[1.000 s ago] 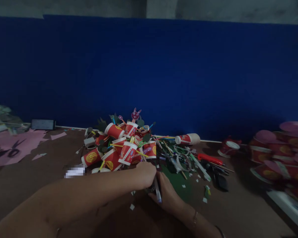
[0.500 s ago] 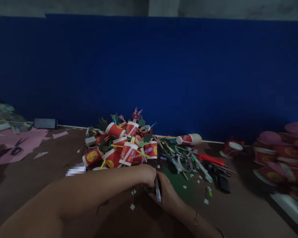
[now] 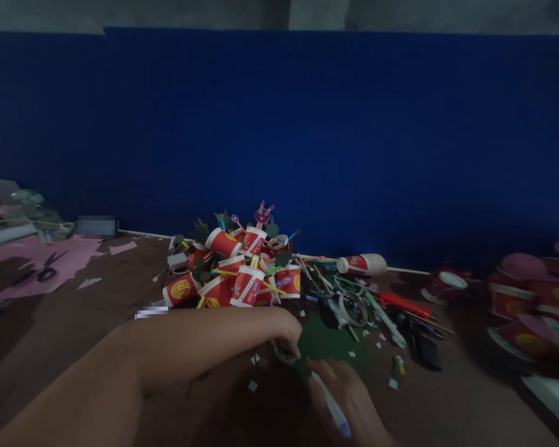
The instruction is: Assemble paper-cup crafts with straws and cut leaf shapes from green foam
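My right hand (image 3: 347,394) is closed around a white pen with a purple end (image 3: 331,406), low in the view. My left hand (image 3: 286,329) bends downward with its fingers curled, a short gap to the left of the right hand. Under it shows the edge of a dark, rounded thing (image 3: 285,355), too shaded to name; the fingertips are largely hidden. Close by lies a dark green sheet (image 3: 326,338) with small white paper bits around it. Just beyond my left forearm rises a heap of red and white paper cups (image 3: 248,285) with straws and paper cut-outs.
Right of the heap lie a red-handled tool (image 3: 405,304), a clear tape roll (image 3: 351,308) and a cup stack on its side (image 3: 361,264). More red cups (image 3: 510,301) stand far right. Scissors (image 3: 47,271) rest on pink paper (image 3: 16,282) at left. A blue wall (image 3: 279,136) closes the back.
My right hand has moved away from the left, down and to the right, carrying the pen. The left hand stays bent near the same spot. The whole view has shifted slightly.
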Motion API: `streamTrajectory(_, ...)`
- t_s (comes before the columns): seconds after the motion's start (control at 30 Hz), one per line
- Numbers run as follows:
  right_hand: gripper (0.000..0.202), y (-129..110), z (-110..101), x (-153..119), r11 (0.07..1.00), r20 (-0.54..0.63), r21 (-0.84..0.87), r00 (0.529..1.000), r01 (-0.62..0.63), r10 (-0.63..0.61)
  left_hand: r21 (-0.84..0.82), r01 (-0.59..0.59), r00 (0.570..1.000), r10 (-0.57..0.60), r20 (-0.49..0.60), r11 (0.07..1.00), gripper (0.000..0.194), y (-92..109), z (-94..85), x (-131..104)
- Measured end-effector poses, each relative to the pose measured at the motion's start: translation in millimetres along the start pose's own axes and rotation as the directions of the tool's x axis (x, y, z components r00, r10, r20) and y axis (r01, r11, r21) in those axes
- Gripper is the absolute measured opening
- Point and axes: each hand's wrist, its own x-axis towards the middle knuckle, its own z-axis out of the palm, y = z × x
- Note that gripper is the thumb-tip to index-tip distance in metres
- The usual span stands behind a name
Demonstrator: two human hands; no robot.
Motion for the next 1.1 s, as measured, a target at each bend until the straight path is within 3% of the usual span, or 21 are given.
streamTrajectory(0.1, 0.017, -18, 13, -5, 0.99, 0.143, -0.087, 0.985, 0.11, -0.096, -0.006, 0.106, 0.977, -0.103, 0.188, 0.994, 0.025, 0, -3.2, 0)
streamTrajectory(0.23, 0.009, -41, 35, 7, 0.954, 0.246, -0.197, 0.953, 0.226, -0.175, -0.014, 0.185, 0.948, -0.175, 0.266, 0.983, 0.025, 2, -7.2, -2)
streamTrajectory(0.37, 0.012, -57, 39, 29, 0.964, 0.27, -0.189, 0.954, 0.187, -0.132, -0.028, 0.209, 0.943, -0.194, 0.271, 0.978, 0.022, 4, -9.3, -5)
streamTrajectory(0.5, 0.013, -63, 38, 42, 0.989, 0.258, -0.129, 0.965, 0.072, -0.037, -0.032, 0.215, 0.943, -0.199, 0.268, 0.976, 0.026, 4, -9.1, -5)
streamTrajectory(1.1, 0.015, -65, 41, 51, 0.987, 0.349, -0.157, 0.932, -0.041, 0.094, -0.025, 0.185, 0.959, -0.175, 0.223, 0.982, 0.025, 4, -9.1, -5)
